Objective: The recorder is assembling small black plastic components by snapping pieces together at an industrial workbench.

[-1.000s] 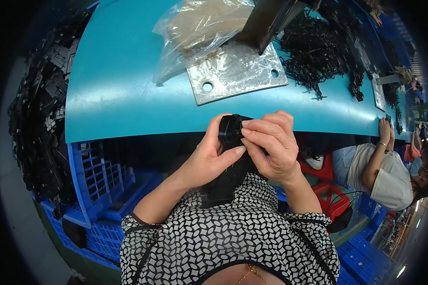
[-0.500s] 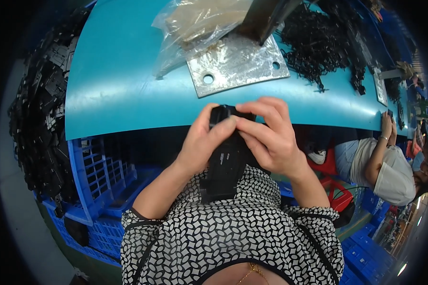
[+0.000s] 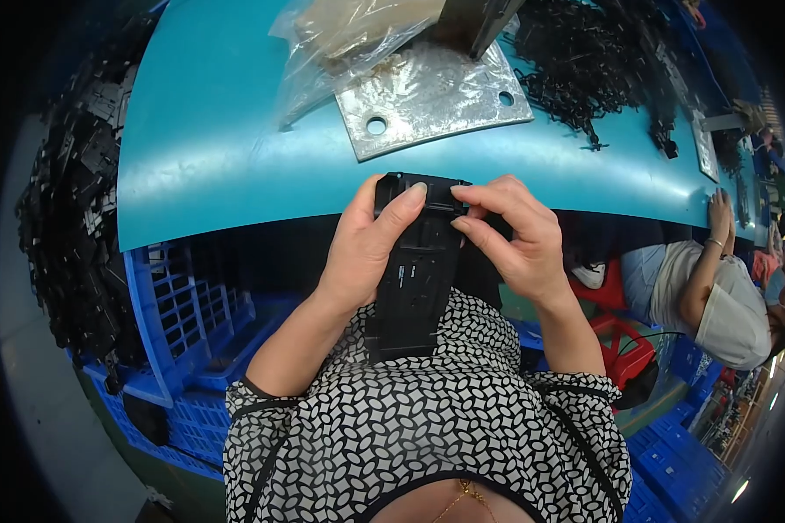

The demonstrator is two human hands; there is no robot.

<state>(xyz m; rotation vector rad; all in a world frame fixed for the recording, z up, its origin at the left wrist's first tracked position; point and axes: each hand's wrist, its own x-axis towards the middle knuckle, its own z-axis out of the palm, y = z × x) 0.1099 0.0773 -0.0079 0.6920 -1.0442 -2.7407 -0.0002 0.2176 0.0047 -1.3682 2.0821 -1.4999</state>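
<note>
Black elongated part [image 3: 417, 279] | ridged upper end | small pale marks mid-face

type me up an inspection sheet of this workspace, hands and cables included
surface: teal tabletop, glossy, bearing a metal plate with two holes visible
part in hand: long black part, held past the table's near edge
clutter: clear plastic bag overlapping the plate; tangled small black pieces at right
left hand: gripping the part's far end, thumb on top
right hand: thumb and forefinger at its right edge
cables: possibly one, a thin dark line at right, unclear
surroundings: blue crate at left, co-worker at right
</note>
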